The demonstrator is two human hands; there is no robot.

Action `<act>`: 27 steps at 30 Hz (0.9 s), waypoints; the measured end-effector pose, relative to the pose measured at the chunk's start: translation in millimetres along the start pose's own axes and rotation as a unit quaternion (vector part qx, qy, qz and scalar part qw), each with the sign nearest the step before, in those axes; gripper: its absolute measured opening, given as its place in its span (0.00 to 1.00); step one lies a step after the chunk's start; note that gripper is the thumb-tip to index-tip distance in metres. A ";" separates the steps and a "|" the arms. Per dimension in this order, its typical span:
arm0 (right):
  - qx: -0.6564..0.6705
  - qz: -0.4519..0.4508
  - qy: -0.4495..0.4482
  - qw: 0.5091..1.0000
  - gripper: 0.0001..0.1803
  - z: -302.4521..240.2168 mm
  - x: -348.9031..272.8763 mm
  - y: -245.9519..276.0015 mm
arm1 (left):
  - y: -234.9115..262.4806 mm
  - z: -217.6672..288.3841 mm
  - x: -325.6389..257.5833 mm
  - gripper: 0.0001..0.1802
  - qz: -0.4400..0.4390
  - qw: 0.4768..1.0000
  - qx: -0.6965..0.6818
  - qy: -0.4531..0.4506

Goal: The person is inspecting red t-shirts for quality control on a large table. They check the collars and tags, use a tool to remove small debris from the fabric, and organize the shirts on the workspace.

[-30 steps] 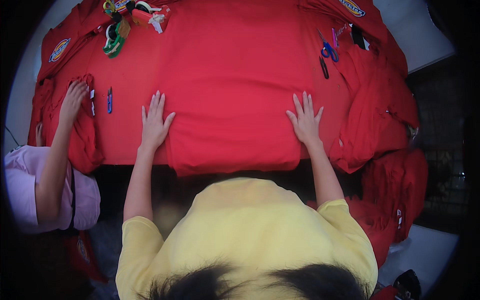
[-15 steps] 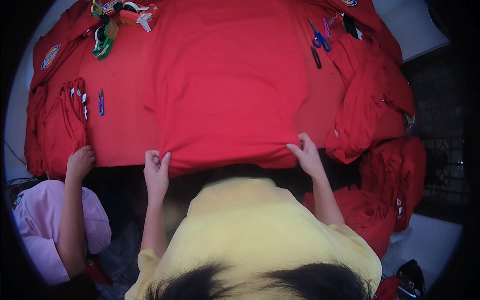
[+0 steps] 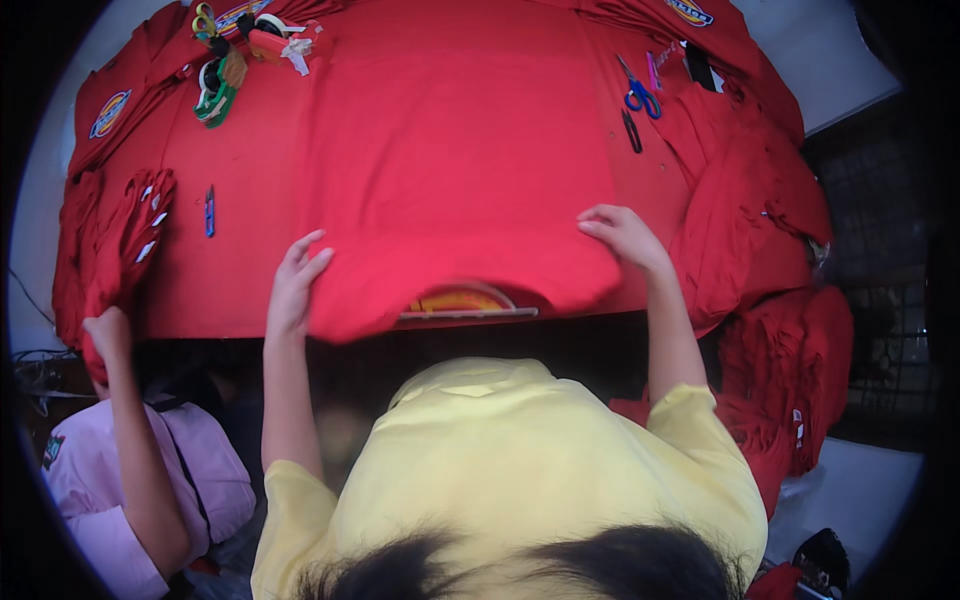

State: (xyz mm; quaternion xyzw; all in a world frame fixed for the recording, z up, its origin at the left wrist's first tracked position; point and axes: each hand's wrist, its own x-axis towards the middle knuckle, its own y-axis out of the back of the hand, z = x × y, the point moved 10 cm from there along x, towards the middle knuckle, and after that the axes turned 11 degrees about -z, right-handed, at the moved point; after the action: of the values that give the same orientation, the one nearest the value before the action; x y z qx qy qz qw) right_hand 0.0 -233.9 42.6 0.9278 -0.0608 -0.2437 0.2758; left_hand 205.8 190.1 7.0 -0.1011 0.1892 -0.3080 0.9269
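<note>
A red shirt (image 3: pixel 450 150) lies spread flat on the red-covered table in front of me, its near part raised and curling over. My left hand (image 3: pixel 293 287) pinches the cloth at the left side between thumb and fingers. At the right side, my right hand (image 3: pixel 632 238) grips the cloth with its fingertips, a little farther from the table's edge. Under the lifted hem shows part of a yellow and orange print (image 3: pixel 462 300) with a pale straight strip (image 3: pixel 470 314) below it.
Blue-handled scissors (image 3: pixel 641 98) and black thread snips (image 3: pixel 632 130) lie to the right, blue snips (image 3: pixel 210 212) to the left. Tape dispensers (image 3: pixel 218 90) stand far left. Red garments (image 3: pixel 740 210) are heaped at both sides. A co-worker's hand (image 3: pixel 108 335) holds red cloth at the left.
Both my hands have moved away from me and slightly apart, lifting the shirt's near part, so the print beneath came into view. The co-worker's hand moved left and nearer, pulling red cloth.
</note>
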 end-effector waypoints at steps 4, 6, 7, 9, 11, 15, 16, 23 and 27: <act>-0.283 0.197 0.066 0.936 0.11 -50.2 41.8 7.7 | -33.8 -9.4 18.6 0.34 -0.004 0.996 0.086 0.016; -0.216 0.206 0.142 0.944 0.11 -51.2 73.3 -9.3 | -42.0 -5.9 18.3 0.38 -0.013 0.993 0.121 0.009; -0.183 0.206 0.140 0.951 0.11 -56.4 85.9 -20.6 | -43.1 -5.1 17.4 0.40 -0.021 0.992 0.127 0.002; -0.149 0.220 0.117 0.957 0.10 -60.5 97.6 -28.1 | -44.0 -2.3 13.7 0.43 -0.035 0.989 0.140 -0.009; -0.150 0.250 0.075 0.954 0.09 -60.8 100.8 -26.6 | -46.0 2.3 6.8 0.46 -0.051 0.988 0.145 -0.007; 0.003 0.287 0.097 0.953 0.12 -2.1 108.0 19.6 | -47.0 2.6 3.3 0.50 -0.068 0.987 0.143 -0.007; 0.050 0.269 0.084 0.958 0.11 10.0 101.5 27.4 | -45.5 1.9 -1.5 0.50 -0.061 0.987 0.148 0.006; 0.084 -0.094 0.033 0.992 0.06 -32.2 -37.5 -30.2 | -50.3 12.0 -46.2 0.34 -0.094 0.939 0.329 0.037; 0.078 -0.191 0.068 0.976 0.08 -22.6 -26.3 -74.5 | -67.6 39.4 -16.4 0.21 -0.188 0.968 0.148 0.073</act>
State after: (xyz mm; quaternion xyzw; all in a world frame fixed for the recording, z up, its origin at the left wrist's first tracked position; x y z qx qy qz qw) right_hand -13.6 -153.8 29.7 0.9552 0.1179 -0.2232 0.1545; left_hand 173.9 149.5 68.0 0.0256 0.1861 -0.5080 0.8406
